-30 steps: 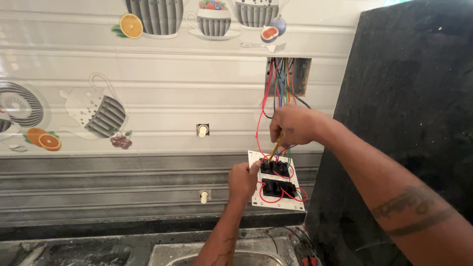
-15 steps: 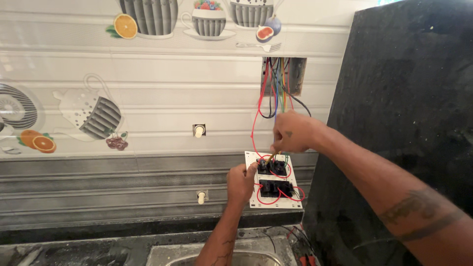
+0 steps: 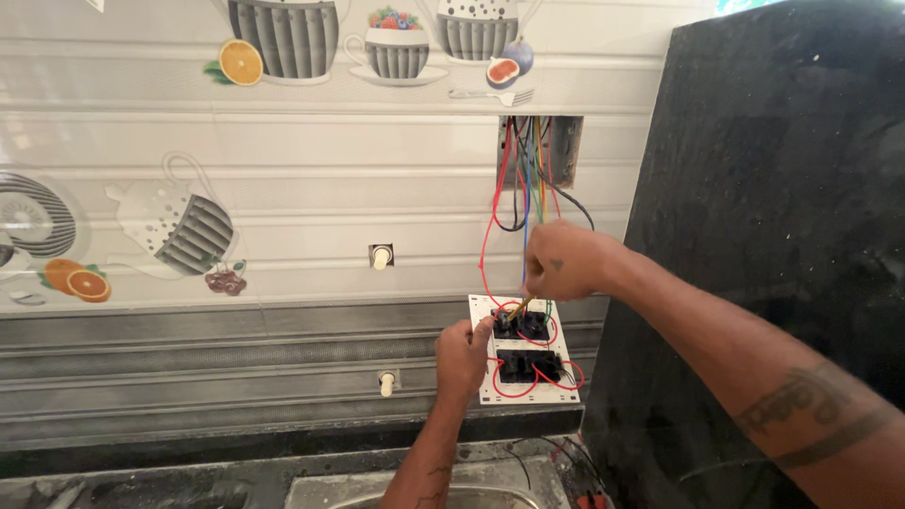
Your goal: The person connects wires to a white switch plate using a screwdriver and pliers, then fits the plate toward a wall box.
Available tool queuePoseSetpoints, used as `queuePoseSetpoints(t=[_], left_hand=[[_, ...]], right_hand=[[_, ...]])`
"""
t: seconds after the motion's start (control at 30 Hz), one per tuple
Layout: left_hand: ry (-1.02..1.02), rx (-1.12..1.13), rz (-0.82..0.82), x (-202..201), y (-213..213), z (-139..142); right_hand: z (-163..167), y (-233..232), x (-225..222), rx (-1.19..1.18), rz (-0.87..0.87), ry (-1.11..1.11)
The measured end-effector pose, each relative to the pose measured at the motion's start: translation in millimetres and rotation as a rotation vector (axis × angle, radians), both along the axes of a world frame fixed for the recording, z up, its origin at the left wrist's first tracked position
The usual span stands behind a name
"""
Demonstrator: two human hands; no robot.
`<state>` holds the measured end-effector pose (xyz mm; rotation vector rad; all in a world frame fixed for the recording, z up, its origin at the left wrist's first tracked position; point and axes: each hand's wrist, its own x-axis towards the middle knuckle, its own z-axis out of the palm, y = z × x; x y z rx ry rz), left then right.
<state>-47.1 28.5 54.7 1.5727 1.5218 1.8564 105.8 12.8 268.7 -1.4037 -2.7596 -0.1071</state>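
White rectangular switch plate [image 3: 524,351]: held face-down against the grey lower wall band, its back showing two black switch modules looped with thin red wires. It sits below the wall opening, between the two hands.

Left hand [image 3: 462,358]: at the plate's left edge, fingers curled closed on that edge, thumb up toward the upper module.

Right hand [image 3: 564,261]: just above the plate, fingers pressed together, pinching a thin yellowish tool or wire end [image 3: 519,307] that slants down to the upper module; which of the two it is cannot be told.

Bundle of coloured wires [image 3: 524,188]: red, blue, green, yellow and black, hanging from a rectangular recessed wall box [image 3: 564,149] down behind the right hand to the plate.

Wall: pale ribbed tiles printed with cups and fruit, two small white plugs [image 3: 380,256] set in it.

Dark stone slab [image 3: 782,188]: upright at right.

Steel sink rim [image 3: 320,490]: bottom edge.
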Motion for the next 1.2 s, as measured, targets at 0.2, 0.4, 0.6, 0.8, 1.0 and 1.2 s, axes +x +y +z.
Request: queuePoseSetpoints(t=[0.2,0.4,0.6,0.8,1.0,1.2], left_hand=[[0.009,0.068,0.004,-1,1,-4],[-0.114,0.023,-0.065,1,-1,-5],[-0.085,-0.007,-0.054,2,2,-7],[-0.095,0.020,-0.085,2,5,-10],[-0.178,-0.076,-0.098,2,5,-12],[-0.070,-0.025,0.001,3,6,-12]], right_hand=[[-2,-5,-2,-0.035,-0.091,0.044],[-9,-1,1,-0.003,-0.062,0.075],[-14,8,4,0.070,0.040,0.105],[-9,4,2,0.055,0.121,0.077],[-6,0,1,0.206,-0.107,-0.104],[-33,40,-14,0.168,-0.023,0.359]])
